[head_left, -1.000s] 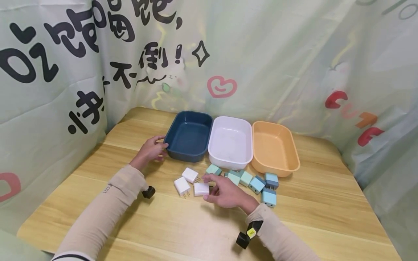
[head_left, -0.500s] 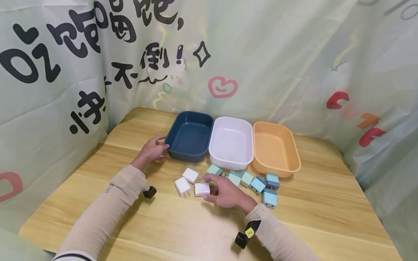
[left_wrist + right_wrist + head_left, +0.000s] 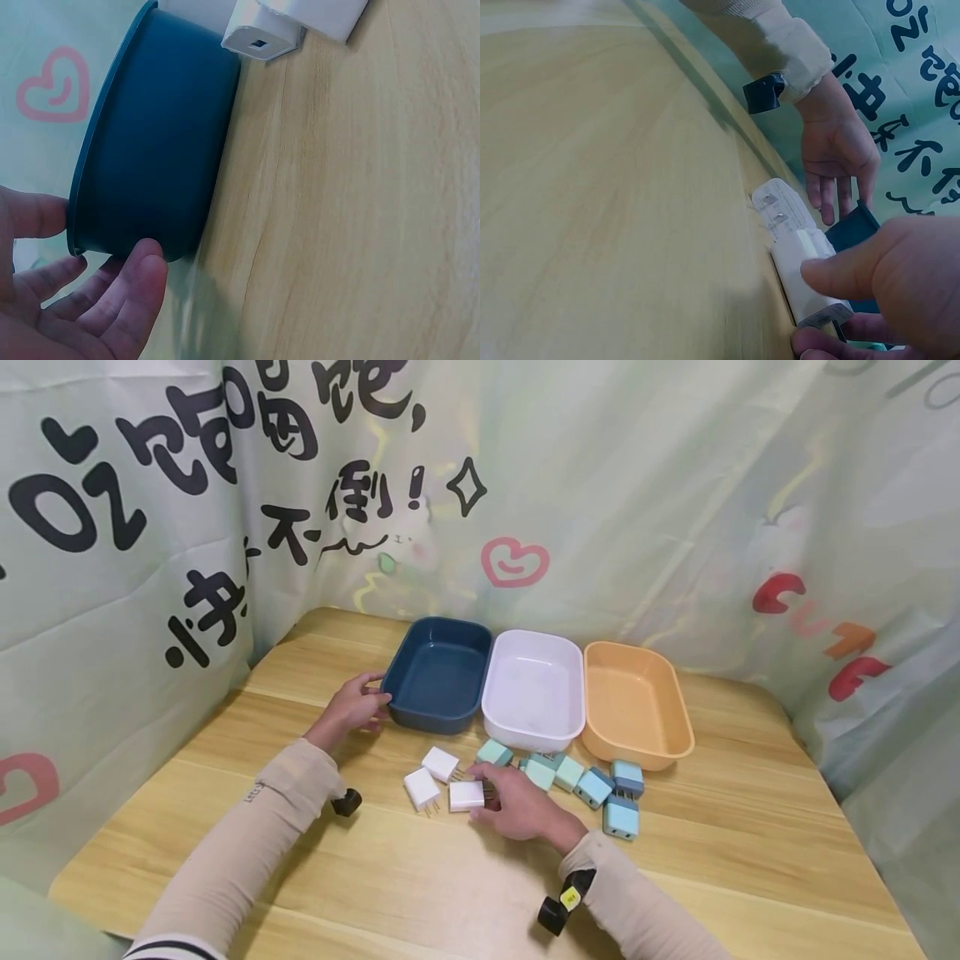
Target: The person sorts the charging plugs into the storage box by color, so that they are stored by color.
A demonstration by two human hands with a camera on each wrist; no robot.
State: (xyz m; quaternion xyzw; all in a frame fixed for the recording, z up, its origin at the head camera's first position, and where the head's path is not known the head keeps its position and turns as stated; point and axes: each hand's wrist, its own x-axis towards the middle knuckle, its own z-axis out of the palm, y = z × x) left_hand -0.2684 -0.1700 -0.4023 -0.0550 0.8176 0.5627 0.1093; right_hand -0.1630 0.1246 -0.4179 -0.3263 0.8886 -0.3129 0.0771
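My right hand (image 3: 525, 803) pinches a white plug-in charger (image 3: 467, 797) on the table; in the right wrist view the thumb (image 3: 847, 270) lies along its side and the other fingers are partly hidden. Two more white chargers, one upper (image 3: 441, 764) and one lower (image 3: 422, 788), lie just left of it with metal prongs showing. My left hand (image 3: 349, 706) rests at the near left corner of a dark blue tub (image 3: 435, 720). In the left wrist view its loosely extended fingers (image 3: 139, 292) lie against the tub's outside, with the thumb at the rim.
A white tub (image 3: 528, 739) and an orange tub (image 3: 637, 752) stand right of the blue one. Several mint chargers (image 3: 567, 772) and two-tone blue chargers (image 3: 621, 818) lie before them on the wooden table (image 3: 420, 885). A printed curtain (image 3: 637, 510) hangs behind.
Both hands keep their places by the charger and the blue tub. The whole head view has shifted slightly, moving everything a little right.
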